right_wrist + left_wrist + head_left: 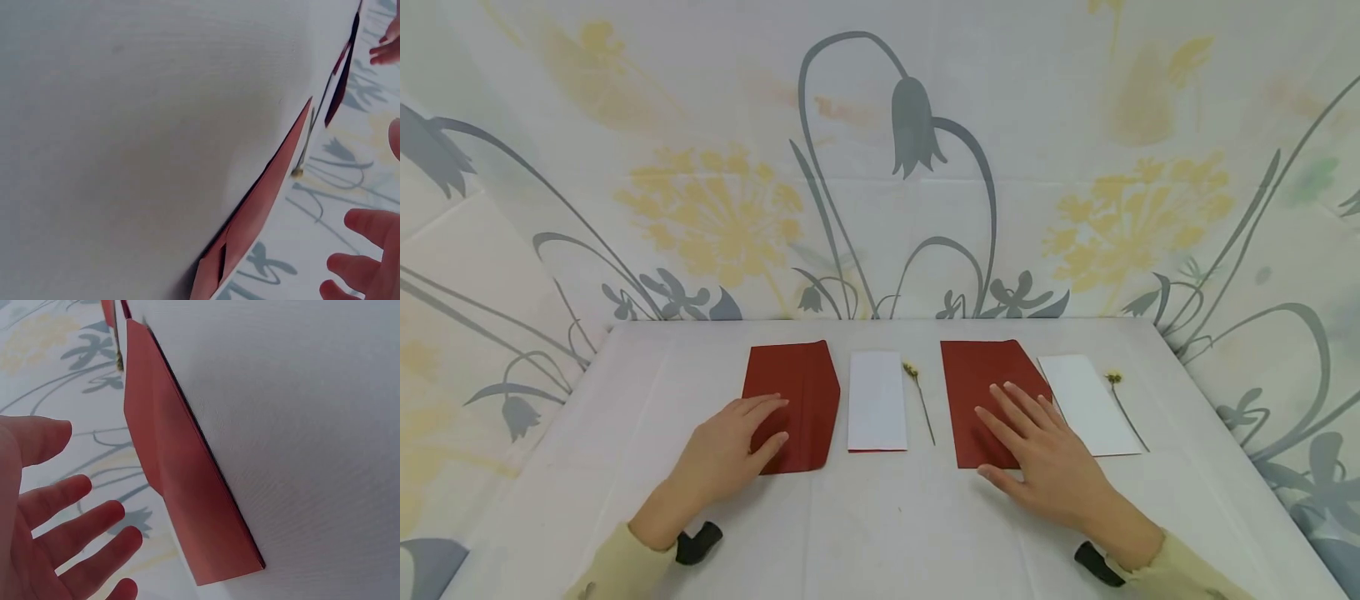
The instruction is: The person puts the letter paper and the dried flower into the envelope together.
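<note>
My left hand [722, 454] hovers over the near left part of a red envelope [793, 375], fingers relaxed and apart. In the left wrist view a gap shows between those fingers and the envelope [178, 462]. Over a second red envelope [977, 371] my right hand [1048, 458] is spread, palm down and holding nothing; the right wrist view shows its fingertips raised off the envelope [256, 203]. Between the envelopes lie a folded white card [877, 400] with a red lower edge and a dried yellow flower [921, 396] on a thin stem.
Right of the second envelope lie another white card [1082, 396], partly behind my right fingers, and another yellow-headed stem [1126, 410]. Everything rests on a white-covered table [880, 533]. A flower-printed cloth [715, 100] hangs behind and at both sides.
</note>
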A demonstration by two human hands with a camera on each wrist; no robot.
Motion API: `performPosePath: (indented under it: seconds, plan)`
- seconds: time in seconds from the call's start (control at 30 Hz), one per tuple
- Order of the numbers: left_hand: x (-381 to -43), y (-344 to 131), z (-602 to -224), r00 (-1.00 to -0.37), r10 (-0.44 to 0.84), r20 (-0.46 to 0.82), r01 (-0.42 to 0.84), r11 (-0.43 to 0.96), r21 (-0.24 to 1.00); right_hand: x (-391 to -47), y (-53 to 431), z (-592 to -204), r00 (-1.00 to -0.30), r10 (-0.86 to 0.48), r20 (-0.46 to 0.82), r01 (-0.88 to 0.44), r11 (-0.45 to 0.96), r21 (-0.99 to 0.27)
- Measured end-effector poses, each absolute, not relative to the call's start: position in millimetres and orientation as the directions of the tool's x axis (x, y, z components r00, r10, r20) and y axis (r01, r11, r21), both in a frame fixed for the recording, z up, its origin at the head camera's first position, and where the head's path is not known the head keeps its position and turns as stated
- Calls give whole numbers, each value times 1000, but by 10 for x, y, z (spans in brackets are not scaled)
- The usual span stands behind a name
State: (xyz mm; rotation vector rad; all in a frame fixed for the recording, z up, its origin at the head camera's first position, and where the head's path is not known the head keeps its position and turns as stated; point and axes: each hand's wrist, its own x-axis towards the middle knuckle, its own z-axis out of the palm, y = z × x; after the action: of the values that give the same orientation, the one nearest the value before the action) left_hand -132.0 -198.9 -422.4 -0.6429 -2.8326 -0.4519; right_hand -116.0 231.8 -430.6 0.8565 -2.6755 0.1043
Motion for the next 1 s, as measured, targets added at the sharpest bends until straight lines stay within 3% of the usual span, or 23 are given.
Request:
performPosePath:
  seconds: [0.23, 0.47, 1.0]
  plan:
    - [-1423, -2071, -4282, -927, 337, 166, 376, 829, 413, -1195, 2157, -4324, -742, -586, 324, -616, 788, 15]
    - [-1519, -2111, -4318, -928, 345, 140, 366, 779, 509, -1242, 1950, -4323, -709, -635, 305, -663, 748, 16]
    - [-1656, -2025, -4410, -918, 381, 107, 384, 791, 476, -1341, 1357, -4381, -587, -785, 197, -798, 602, 18]
